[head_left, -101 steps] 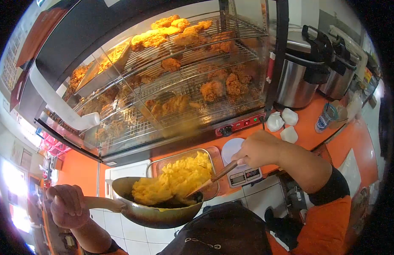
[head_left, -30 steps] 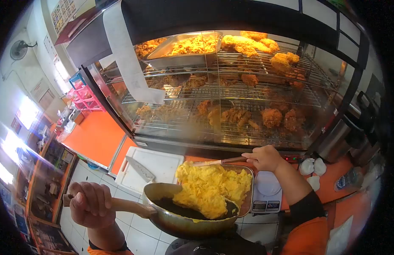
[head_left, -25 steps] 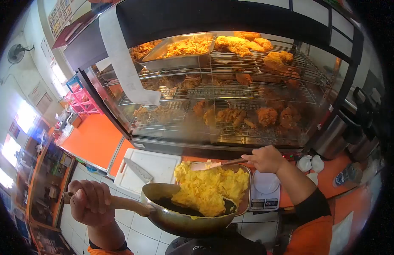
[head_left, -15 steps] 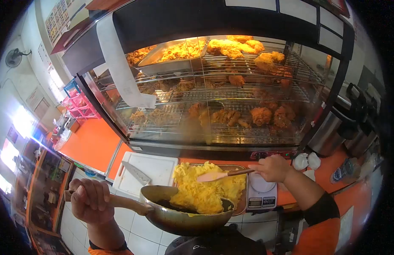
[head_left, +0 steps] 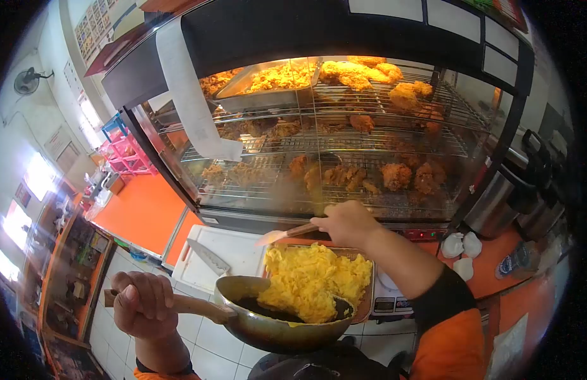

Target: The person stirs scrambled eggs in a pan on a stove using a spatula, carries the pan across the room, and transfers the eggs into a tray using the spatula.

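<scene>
My left hand [head_left: 143, 303] is closed round the wooden handle of a wok [head_left: 277, 329], which tilts towards a metal tray [head_left: 365, 303]. Scrambled eggs [head_left: 315, 275] heap over the tray and still lie across the wok's rim. In my right hand [head_left: 347, 221] is a spatula [head_left: 272, 237] with a wooden handle and a pale pinkish blade. The blade hovers above the left end of the eggs, near the white cutting board [head_left: 242, 246]. A knife [head_left: 208, 256] lies on that board.
A glass display warmer [head_left: 319, 218] with fried chicken [head_left: 396, 175] on racks stands just behind the tray. A digital scale [head_left: 395, 307] sits right of the tray, partly behind my forearm. Eggshells [head_left: 461, 245] and a plastic cup [head_left: 518, 259] are further right. An orange counter [head_left: 132, 209] extends left.
My right hand has moved left and up with the spatula, whose blade has come off the eggs towards the cutting board. The wok stays tilted at the tray.
</scene>
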A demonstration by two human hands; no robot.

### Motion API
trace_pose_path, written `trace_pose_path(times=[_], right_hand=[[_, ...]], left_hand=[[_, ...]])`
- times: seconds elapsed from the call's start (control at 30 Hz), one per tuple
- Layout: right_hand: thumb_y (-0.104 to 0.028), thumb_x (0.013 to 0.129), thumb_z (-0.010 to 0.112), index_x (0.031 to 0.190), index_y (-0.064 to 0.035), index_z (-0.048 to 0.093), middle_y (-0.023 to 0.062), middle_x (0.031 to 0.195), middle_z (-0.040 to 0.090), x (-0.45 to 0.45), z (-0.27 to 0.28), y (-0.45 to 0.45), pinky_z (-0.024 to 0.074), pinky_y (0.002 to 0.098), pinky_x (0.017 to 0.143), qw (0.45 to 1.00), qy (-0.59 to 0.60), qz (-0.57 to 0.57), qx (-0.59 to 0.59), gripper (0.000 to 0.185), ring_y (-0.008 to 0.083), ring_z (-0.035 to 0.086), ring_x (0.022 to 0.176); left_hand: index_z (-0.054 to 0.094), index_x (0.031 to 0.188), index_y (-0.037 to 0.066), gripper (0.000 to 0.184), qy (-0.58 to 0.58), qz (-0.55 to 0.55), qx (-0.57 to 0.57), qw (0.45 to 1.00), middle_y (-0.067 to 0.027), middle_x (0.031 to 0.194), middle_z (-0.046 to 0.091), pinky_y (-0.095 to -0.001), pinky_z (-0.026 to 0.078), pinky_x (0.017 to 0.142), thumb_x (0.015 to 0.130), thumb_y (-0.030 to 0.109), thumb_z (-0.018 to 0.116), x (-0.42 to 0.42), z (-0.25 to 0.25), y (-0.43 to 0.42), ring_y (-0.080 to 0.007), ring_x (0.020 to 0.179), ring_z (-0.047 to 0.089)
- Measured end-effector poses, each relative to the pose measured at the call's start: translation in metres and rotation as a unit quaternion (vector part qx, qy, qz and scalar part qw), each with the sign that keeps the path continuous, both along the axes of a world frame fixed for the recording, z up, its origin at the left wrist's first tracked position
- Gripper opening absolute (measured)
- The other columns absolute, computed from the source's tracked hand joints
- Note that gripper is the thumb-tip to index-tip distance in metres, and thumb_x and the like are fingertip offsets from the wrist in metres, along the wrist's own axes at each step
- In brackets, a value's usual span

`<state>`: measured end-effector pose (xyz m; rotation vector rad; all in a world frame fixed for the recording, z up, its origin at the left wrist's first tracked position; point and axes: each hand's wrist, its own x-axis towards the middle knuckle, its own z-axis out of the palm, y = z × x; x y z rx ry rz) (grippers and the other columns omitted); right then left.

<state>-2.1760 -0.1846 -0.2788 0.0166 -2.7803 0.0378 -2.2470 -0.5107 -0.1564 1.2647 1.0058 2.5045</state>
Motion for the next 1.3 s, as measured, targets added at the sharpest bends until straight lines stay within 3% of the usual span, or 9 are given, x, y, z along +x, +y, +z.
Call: trace_pose_path(times=[0.5,0.6,0.7,0.77,0.9,1.0,1.1,1.2,1.3], right_hand=[[-0.026,0.075,0.053,0.102,-0.0197,0.059,0.0050,0.074,0.057,0.038,0.062,-0.030,0.0471,0.0360,0.057,0.946,-0.276,0.039,0.164,0.029,0.0222,0.059,0.068],[-0.026,0.075,0.053,0.102,-0.0191,0.059,0.0054,0.073,0.056,0.054,0.040,-0.031,0.0472,0.0356,0.056,0.949,-0.274,0.034,0.153,0.029,0.0221,0.059,0.068],[-0.025,0.075,0.052,0.104,-0.0203,0.058,0.0049,0.071,0.055,0.075,0.051,-0.028,0.0466,0.0351,0.055,0.961,-0.245,0.017,0.125,0.029,0.0221,0.059,0.067],[-0.025,0.075,0.053,0.101,-0.0203,0.059,0.0047,0.067,0.053,0.092,0.062,-0.023,0.0458,0.0349,0.053,0.970,-0.221,-0.017,0.100,0.027,0.0218,0.058,0.065],[-0.024,0.075,0.054,0.094,-0.0193,0.064,0.0048,0.063,0.052,0.138,0.082,-0.017,0.0441,0.0355,0.050,0.987,-0.128,-0.096,0.034,0.022,0.0223,0.056,0.059],[-0.023,0.074,0.057,0.092,-0.0157,0.065,0.0059,0.066,0.057,0.172,0.085,-0.013,0.0443,0.0331,0.050,0.979,-0.085,-0.182,-0.030,0.021,0.0225,0.056,0.057],[-0.029,0.076,0.058,0.100,-0.0169,0.063,0.0080,0.069,0.060,0.208,0.090,-0.005,0.0449,0.0335,0.054,0.920,-0.128,-0.264,-0.259,0.027,0.0228,0.057,0.058],[-0.031,0.078,0.058,0.101,-0.0143,0.062,0.0087,0.070,0.061,0.244,0.073,0.012,0.0446,0.0308,0.061,0.807,-0.142,-0.201,-0.537,0.029,0.0196,0.057,0.061],[-0.030,0.081,0.057,0.103,-0.0122,0.061,0.0093,0.073,0.062,0.256,0.069,0.008,0.0442,0.0308,0.067,0.837,-0.193,-0.087,-0.505,0.029,0.0194,0.058,0.066]], left_hand=[[0.044,0.070,0.007,0.014,0.052,-0.018,-0.019,0.998,-0.0016,0.044,0.037,-0.0274,0.040,0.043,0.083,0.009,0.040,-0.001,-0.001,-0.003,-0.0099,0.033,0.036],[0.045,0.072,0.006,0.012,0.054,-0.012,-0.012,0.998,-0.0019,0.044,0.037,-0.0273,0.040,0.042,0.083,0.009,0.040,-0.001,-0.002,-0.001,-0.0101,0.033,0.036],[0.035,0.054,0.010,0.025,0.013,0.006,-0.008,1.000,-0.0021,0.039,0.037,-0.0266,0.040,0.041,0.077,0.007,0.043,0.004,0.002,0.001,-0.0109,0.030,0.034],[0.041,0.066,0.008,0.015,0.062,-0.019,-0.022,0.998,-0.0015,0.042,0.036,-0.0274,0.039,0.041,0.081,0.008,0.041,-0.002,0.000,-0.003,-0.0100,0.031,0.035],[0.041,0.069,0.008,0.013,0.069,-0.026,-0.020,0.997,-0.0014,0.043,0.034,-0.0277,0.039,0.041,0.082,0.007,0.041,0.000,0.004,0.000,-0.0098,0.032,0.035],[0.035,0.055,0.010,0.024,0.016,0.010,-0.016,1.000,-0.0017,0.039,0.038,-0.0259,0.039,0.039,0.077,0.007,0.044,0.014,0.020,0.015,-0.0106,0.030,0.035],[0.035,0.056,0.010,0.023,0.065,-0.078,-0.040,0.994,-0.0013,0.040,0.039,-0.0241,0.039,0.037,0.076,0.006,0.046,0.021,0.040,0.026,-0.0096,0.030,0.035],[0.038,0.059,0.008,0.020,0.140,-0.112,-0.043,0.983,-0.0008,0.038,0.040,-0.0208,0.038,0.027,0.075,0.007,0.049,0.026,0.053,0.033,-0.0082,0.025,0.037],[0.040,0.062,0.008,0.017,0.164,-0.110,-0.039,0.980,-0.0002,0.037,0.040,-0.0186,0.037,0.026,0.076,0.007,0.049,0.026,0.056,0.037,-0.0076,0.024,0.037]])
